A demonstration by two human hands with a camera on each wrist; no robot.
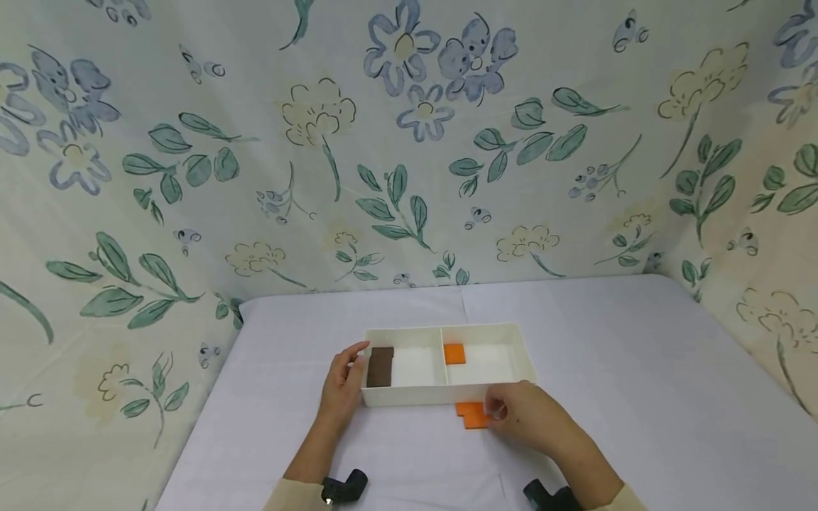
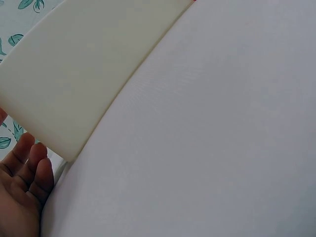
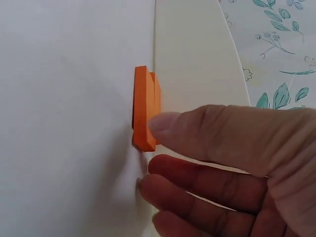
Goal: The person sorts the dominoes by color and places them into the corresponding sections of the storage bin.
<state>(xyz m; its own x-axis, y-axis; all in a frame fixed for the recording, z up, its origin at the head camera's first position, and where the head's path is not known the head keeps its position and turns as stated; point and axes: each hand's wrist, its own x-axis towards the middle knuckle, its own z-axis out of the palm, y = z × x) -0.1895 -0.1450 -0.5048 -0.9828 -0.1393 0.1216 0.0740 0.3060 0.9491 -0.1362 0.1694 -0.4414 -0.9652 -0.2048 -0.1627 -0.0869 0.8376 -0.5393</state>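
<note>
A white two-compartment box lies across the table, its plain wall filling the upper left of the left wrist view. My left hand rests against the box's left end, fingers loosely bent. Just outside the front wall, my right hand pinches flat orange blocks. In the right wrist view, the thumb presses the blocks' near face; they look like two pieces, slightly offset. Part of them is hidden behind the thumb and fingers.
Dark brown flat blocks lie at the left end of the left compartment. Another orange block sits by the divider in the right compartment. White cloth covers the table, and a floral curtain hangs behind it.
</note>
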